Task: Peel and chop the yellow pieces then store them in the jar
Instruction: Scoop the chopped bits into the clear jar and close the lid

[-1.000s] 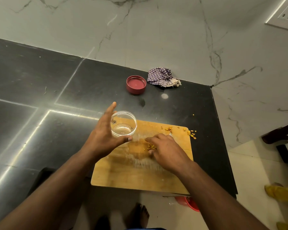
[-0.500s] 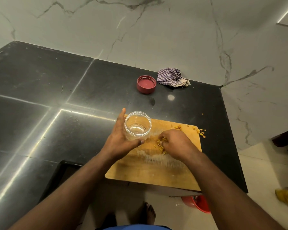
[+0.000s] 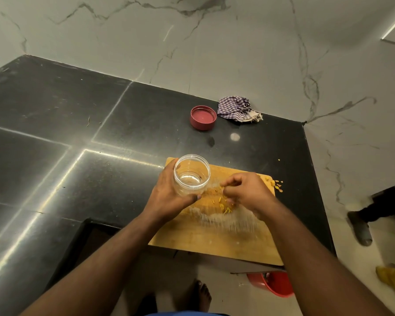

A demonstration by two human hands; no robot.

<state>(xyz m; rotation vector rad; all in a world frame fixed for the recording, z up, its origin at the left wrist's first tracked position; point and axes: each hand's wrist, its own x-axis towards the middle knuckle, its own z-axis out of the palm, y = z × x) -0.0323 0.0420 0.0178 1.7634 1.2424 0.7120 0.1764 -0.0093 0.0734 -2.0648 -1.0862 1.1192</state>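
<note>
Over counter point(image 3: 55, 124), left hand point(image 3: 167, 197) grips jar point(image 3: 191, 174).

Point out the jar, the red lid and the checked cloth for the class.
jar point(image 3: 191, 176): head view, on its clear inner wall.
red lid point(image 3: 203, 117): head view, on its inside face.
checked cloth point(image 3: 236, 107): head view, on its crumpled middle.

Warm, rather dim indoor light falls from overhead. The black counter point(image 3: 55, 137) throws back bright streaks of glare along its seams on the left, and a small round reflection shines beside the red lid point(image 3: 203, 117). Straight lines bow toward the edges. Slight motion blur softens the cutting board point(image 3: 214, 238) surface.
</note>
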